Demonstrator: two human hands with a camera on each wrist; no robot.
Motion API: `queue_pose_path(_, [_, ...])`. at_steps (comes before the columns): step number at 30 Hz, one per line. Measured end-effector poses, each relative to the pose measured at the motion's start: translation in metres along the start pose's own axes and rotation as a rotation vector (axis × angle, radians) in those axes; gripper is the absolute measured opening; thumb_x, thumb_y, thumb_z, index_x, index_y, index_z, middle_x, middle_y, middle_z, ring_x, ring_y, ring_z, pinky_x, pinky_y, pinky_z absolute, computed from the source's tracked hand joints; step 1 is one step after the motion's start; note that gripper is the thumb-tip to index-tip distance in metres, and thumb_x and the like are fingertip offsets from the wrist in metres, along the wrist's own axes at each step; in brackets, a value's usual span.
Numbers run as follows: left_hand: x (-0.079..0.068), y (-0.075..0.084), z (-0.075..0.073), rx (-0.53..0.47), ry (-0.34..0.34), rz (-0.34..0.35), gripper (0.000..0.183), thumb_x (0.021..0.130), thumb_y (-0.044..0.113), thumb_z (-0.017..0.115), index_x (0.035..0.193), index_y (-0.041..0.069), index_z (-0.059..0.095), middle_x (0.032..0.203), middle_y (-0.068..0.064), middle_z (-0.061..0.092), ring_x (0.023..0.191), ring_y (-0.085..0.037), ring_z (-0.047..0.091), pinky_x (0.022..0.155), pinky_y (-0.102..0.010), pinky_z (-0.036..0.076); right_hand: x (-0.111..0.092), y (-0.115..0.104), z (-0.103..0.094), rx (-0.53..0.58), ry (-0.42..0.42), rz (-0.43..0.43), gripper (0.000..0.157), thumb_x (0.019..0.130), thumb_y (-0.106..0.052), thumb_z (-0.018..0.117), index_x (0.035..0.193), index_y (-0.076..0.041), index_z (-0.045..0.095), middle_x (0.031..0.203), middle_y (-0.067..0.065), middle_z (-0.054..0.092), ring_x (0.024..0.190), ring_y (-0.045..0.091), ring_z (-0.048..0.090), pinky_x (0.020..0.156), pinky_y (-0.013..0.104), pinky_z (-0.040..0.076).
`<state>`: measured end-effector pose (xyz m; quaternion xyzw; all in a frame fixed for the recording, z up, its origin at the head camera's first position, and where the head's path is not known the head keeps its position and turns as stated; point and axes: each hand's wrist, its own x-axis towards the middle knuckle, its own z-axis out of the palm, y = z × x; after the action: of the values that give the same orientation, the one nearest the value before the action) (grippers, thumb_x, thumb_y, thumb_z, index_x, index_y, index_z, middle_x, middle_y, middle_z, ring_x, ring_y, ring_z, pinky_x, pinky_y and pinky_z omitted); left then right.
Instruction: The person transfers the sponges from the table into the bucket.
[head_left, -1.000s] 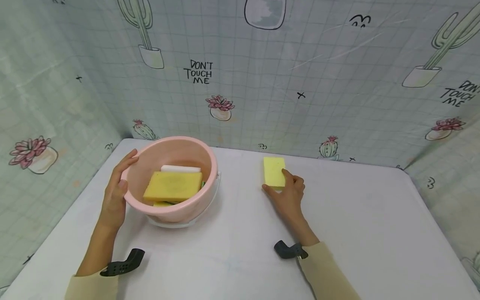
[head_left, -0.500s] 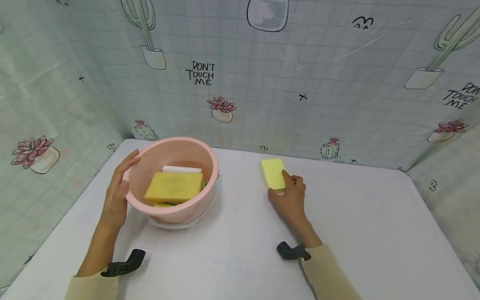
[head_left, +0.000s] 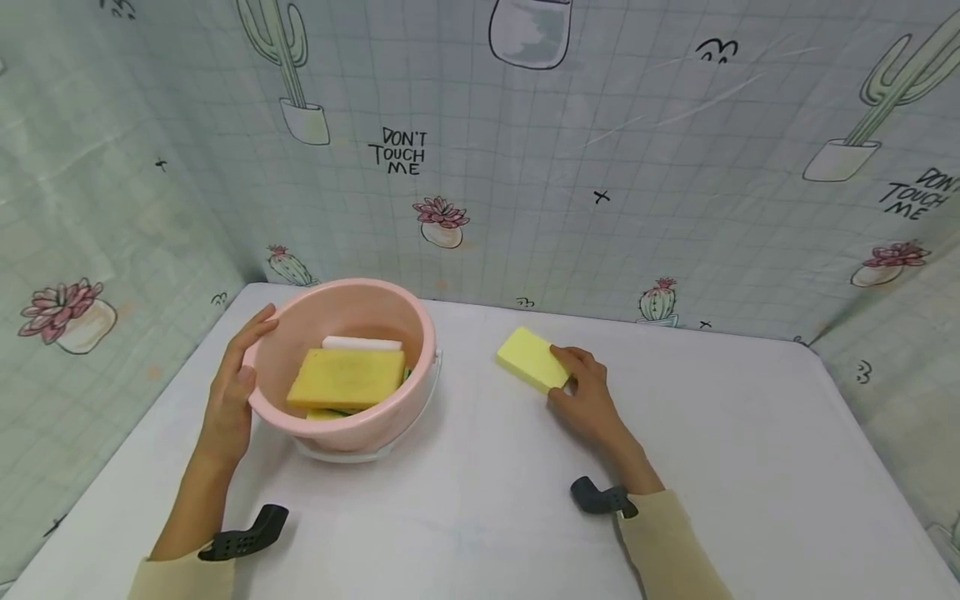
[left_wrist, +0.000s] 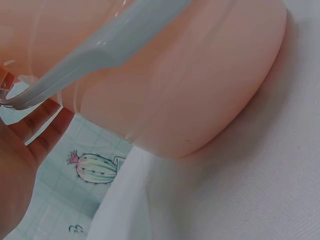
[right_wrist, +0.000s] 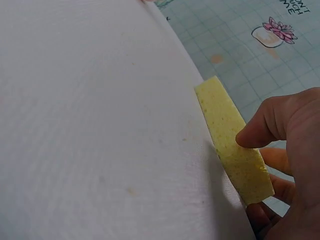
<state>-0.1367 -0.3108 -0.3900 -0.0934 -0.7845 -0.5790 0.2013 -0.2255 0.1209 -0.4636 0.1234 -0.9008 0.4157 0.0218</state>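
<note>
A pale yellow sponge is pinched between the thumb and fingers of my right hand, close over the white table. The right wrist view shows the thumb against one broad face of the sponge, with fingers behind it. My left hand holds the left side of a pink bucket at its rim. In the left wrist view, fingers reach along the wall of the bucket, beneath its grey-white handle. Inside the bucket lie a darker yellow sponge and a white piece.
The bucket stands on the left of a white-covered table. A cloth backdrop printed with cacti rises along the table's back edge and both sides. Each wrist wears a black strap mount.
My right hand has turned the sponge from upright to slanting and brought its far end left, towards the bucket. The left hand and bucket have kept their place.
</note>
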Motion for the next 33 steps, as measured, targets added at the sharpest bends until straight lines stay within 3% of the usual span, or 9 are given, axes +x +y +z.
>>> queue_pose_path(6, [0.0003, -0.0001, 0.0011, -0.034, -0.004, -0.005, 0.055, 0.095, 0.034, 0.040, 0.143, 0.008, 0.040, 0.155, 0.000, 0.025, 0.141, -0.023, 0.021, 0.107, -0.028, 0.030, -0.0014, 0.0006, -0.0049, -0.022, -0.003, -0.047, 0.063, 0.080, -0.008, 0.061, 0.142, -0.010, 0.047, 0.142, 0.014, 0.039, 0.116, 0.034, 0.032, 0.091, 0.052, 0.037])
queue_pose_path(9, [0.0008, 0.0016, 0.0010, -0.037, -0.005, -0.008, 0.055, 0.095, 0.034, 0.040, 0.143, 0.009, 0.041, 0.155, 0.000, 0.025, 0.141, -0.022, 0.021, 0.105, -0.025, 0.031, -0.0026, 0.0005, -0.0057, -0.013, -0.018, -0.061, 0.063, 0.081, -0.008, 0.060, 0.142, -0.008, 0.045, 0.142, 0.019, 0.036, 0.120, 0.037, 0.032, 0.093, 0.054, 0.036])
queue_pose_path(15, [-0.0001, -0.0006, 0.0005, -0.050, -0.001, 0.012, 0.054, 0.095, 0.033, 0.040, 0.143, 0.008, 0.041, 0.155, -0.002, 0.026, 0.141, -0.022, 0.020, 0.109, -0.029, 0.027, -0.0023, 0.0003, -0.0041, 0.022, -0.043, -0.020, 0.062, 0.084, -0.010, 0.062, 0.143, -0.008, 0.043, 0.141, 0.024, 0.027, 0.122, 0.036, 0.039, 0.098, 0.049, 0.038])
queue_pose_path(21, [-0.0020, -0.0042, -0.0001, -0.019, -0.006, 0.010, 0.055, 0.095, 0.035, 0.039, 0.143, 0.009, 0.041, 0.155, 0.000, 0.026, 0.141, -0.022, 0.020, 0.109, -0.032, 0.027, -0.0045, 0.0035, -0.0007, 0.004, -0.023, -0.003, 0.064, 0.084, -0.018, 0.072, 0.142, -0.010, 0.045, 0.134, 0.021, 0.033, 0.109, 0.031, 0.047, 0.092, 0.044, 0.041])
queue_pose_path(27, [-0.0053, -0.0078, -0.0009, -0.049, 0.001, 0.002, 0.055, 0.096, 0.035, 0.039, 0.143, 0.008, 0.041, 0.155, 0.000, 0.026, 0.142, -0.021, 0.018, 0.112, -0.038, 0.021, -0.0057, 0.0035, 0.0005, 0.002, -0.003, 0.017, 0.063, 0.082, -0.020, 0.075, 0.138, -0.010, 0.050, 0.131, 0.019, 0.038, 0.103, 0.029, 0.049, 0.089, 0.041, 0.043])
queue_pose_path(33, [-0.0027, -0.0072, 0.0009, -0.013, -0.005, 0.034, 0.053, 0.096, 0.033, 0.038, 0.144, 0.010, 0.041, 0.155, 0.000, 0.026, 0.141, -0.022, 0.020, 0.108, -0.031, 0.029, -0.0030, 0.0033, -0.0019, 0.006, 0.050, 0.001, 0.060, 0.080, -0.022, 0.078, 0.134, -0.010, 0.056, 0.128, 0.015, 0.045, 0.104, 0.027, 0.051, 0.089, 0.041, 0.045])
